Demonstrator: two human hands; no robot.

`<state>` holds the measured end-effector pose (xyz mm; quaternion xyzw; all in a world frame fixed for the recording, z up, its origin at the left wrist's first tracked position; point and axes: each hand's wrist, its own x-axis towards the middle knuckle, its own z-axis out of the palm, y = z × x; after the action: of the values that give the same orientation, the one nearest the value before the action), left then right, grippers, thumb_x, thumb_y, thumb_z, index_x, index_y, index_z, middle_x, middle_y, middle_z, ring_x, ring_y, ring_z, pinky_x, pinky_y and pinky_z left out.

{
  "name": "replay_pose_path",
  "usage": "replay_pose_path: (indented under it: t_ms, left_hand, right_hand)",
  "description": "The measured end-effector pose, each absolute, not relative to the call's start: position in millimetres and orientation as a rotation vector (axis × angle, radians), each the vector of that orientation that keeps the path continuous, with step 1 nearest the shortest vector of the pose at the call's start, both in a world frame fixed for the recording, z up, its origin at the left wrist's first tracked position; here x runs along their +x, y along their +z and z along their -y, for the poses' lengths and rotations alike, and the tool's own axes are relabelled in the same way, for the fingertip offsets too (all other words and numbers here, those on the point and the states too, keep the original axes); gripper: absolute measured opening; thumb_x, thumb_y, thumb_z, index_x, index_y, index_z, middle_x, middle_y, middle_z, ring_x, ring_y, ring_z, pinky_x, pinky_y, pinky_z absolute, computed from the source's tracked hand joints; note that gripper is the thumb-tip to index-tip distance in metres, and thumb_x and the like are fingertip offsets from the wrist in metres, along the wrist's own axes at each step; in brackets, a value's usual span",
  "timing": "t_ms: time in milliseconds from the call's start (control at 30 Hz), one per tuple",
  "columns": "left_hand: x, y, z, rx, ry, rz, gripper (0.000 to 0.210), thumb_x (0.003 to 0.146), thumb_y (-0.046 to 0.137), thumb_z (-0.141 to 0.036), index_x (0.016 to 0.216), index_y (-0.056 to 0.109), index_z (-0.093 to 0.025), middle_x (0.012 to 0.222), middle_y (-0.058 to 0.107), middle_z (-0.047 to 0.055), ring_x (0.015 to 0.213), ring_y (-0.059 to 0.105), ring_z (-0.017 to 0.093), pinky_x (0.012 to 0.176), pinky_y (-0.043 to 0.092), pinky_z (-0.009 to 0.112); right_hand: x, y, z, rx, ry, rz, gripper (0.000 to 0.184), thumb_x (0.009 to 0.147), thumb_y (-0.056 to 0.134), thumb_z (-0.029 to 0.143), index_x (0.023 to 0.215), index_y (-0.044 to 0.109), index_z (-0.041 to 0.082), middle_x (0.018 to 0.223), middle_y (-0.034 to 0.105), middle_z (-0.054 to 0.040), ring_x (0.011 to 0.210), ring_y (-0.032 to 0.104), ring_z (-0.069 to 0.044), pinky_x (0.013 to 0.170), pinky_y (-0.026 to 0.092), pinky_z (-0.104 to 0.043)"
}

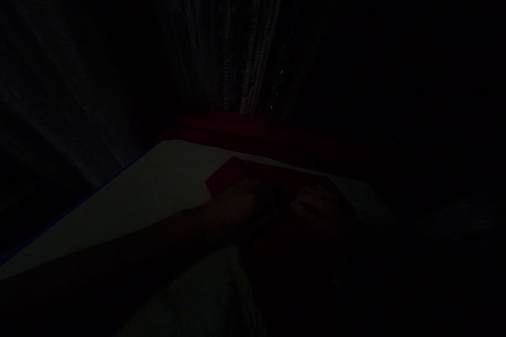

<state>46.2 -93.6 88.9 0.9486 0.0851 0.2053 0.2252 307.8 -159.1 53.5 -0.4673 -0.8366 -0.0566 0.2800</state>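
The picture is very dark. A red cloth [284, 172] lies on a pale, flat surface [158, 179], with its far left corner showing as a brighter folded patch. My left hand [247, 202] comes in from the left and rests on the cloth, fingers pointing right and seemingly laid flat. Just right of it, my right hand [320, 205] is also on the cloth. Its fingers are lost in shadow, so I cannot tell whether they grip the fabric. The near part of the cloth fades into darkness.
A blue edge [106, 181] runs along the pale surface's left side. Behind it lies dark red fabric [221, 124]. Patterned curtain-like cloth [237, 37] hangs at the back, and grey drapery [71, 89] hangs at the left. The right side is nearly black.
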Motion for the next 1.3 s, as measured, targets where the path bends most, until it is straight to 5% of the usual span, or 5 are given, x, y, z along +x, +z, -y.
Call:
replay_pose_path:
  t_ms: [133, 267, 400, 900, 1300]
  left_hand:
    - [46.9, 100.3, 111.5, 2.571, 0.601, -0.125, 0.04, 0.113, 0.04, -0.033, 0.145, 0.062, -0.019, 0.153, 0.062, 0.011, 0.144, 0.054, 0.026, 0.123, 0.039, 0.047]
    - [44.4, 98.2, 119.5, 2.683, 0.317, -0.009, 0.049, 0.112, 0.046, -0.033, 0.158, 0.05, -0.018, 0.173, 0.038, 0.007, 0.164, 0.025, 0.024, 0.137, 0.014, 0.049]
    - [41.7, 90.7, 119.5, 2.721, 0.234, -0.04, 0.049, 0.112, 0.046, -0.036, 0.159, 0.05, -0.021, 0.169, 0.045, 0.009, 0.158, 0.04, 0.025, 0.136, 0.018, 0.052]
    - [39.1, 97.9, 96.5, 2.706, 0.513, -0.146, 0.036, 0.112, 0.046, -0.038, 0.14, 0.065, -0.025, 0.142, 0.07, 0.006, 0.128, 0.064, 0.026, 0.113, 0.043, 0.044]
    - [24.1, 74.3, 45.3, 2.83, 0.196, -0.94, 0.064, 0.112, 0.029, -0.061, 0.165, 0.042, -0.028, 0.174, 0.035, 0.006, 0.163, 0.024, 0.035, 0.13, 0.023, 0.064]
  right_hand:
    - [332.6, 47.7, 151.1, -1.351, 0.049, 2.091, 0.03, 0.116, 0.041, 0.041, 0.12, 0.067, 0.028, 0.128, 0.066, 0.0034, 0.12, 0.061, -0.015, 0.106, 0.045, -0.036]
    - [359.7, 34.6, 143.2, -1.584, 0.113, 2.035, 0.069, 0.111, 0.025, 0.073, 0.141, 0.065, 0.026, 0.151, 0.057, -0.0022, 0.141, 0.054, -0.025, 0.122, 0.04, -0.056]
    - [367.4, 20.8, 139.6, -1.796, 0.032, 2.091, 0.104, 0.101, 0.002, 0.087, 0.152, 0.058, 0.016, 0.159, 0.048, -0.0053, 0.15, 0.045, -0.03, 0.127, 0.033, -0.065]
    - [330.3, 29.5, 149.4, -1.728, -0.353, 2.266, 0.09, 0.108, 0.007, 0.078, 0.163, 0.042, 0.016, 0.168, 0.03, -0.0021, 0.157, 0.035, -0.027, 0.125, 0.034, -0.068]
    - [347.9, 27.2, 141.6, -1.967, -0.043, 2.081, 0.116, 0.091, -0.001, 0.099, 0.159, 0.05, 0.02, 0.164, 0.04, 0.0021, 0.153, 0.04, -0.025, 0.13, 0.033, -0.055]
